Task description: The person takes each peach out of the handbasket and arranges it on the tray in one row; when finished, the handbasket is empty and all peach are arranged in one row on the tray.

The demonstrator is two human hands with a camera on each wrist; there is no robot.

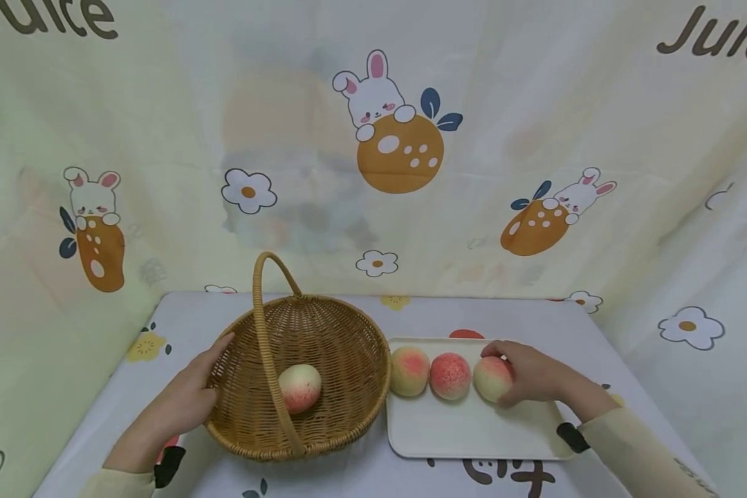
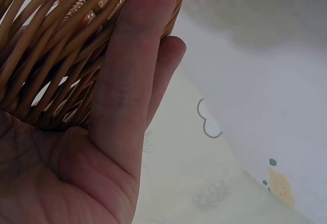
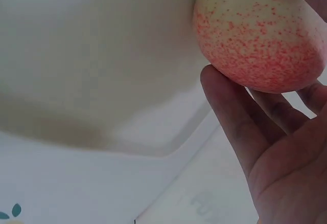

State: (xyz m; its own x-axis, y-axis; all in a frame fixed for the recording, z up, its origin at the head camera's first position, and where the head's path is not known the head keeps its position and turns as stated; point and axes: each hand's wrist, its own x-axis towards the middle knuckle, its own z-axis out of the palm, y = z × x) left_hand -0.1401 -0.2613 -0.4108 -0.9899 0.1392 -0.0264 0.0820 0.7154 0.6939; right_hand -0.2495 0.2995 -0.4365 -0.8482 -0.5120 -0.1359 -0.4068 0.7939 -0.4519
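On the right side, my right hand (image 1: pixel 526 371) holds a pink-and-cream peach (image 1: pixel 493 379) between thumb and fingers, over a white tray (image 1: pixel 473 436). The right wrist view has this peach (image 3: pixel 260 40) close up, red-speckled, with fingers beneath it. Two more peaches, one yellowish with a red blush (image 1: pixel 409 371) and one redder (image 1: pixel 450 376), sit to its left on the tray. My left hand (image 1: pixel 189 391) rests with straight fingers against the left side of a wicker basket (image 1: pixel 348 346). Inside the basket lies one peach (image 1: pixel 300 389), partly behind the handle. The left wrist view shows fingers along the weave (image 2: pixel 56 55).
The basket's tall arched handle (image 1: pixel 261 325) rises above its rim. The tray's left edge lies close against the basket. A printed cloth (image 1: pixel 317 477) covers the table, and a patterned curtain (image 1: pixel 299 124) hangs behind and at both sides.
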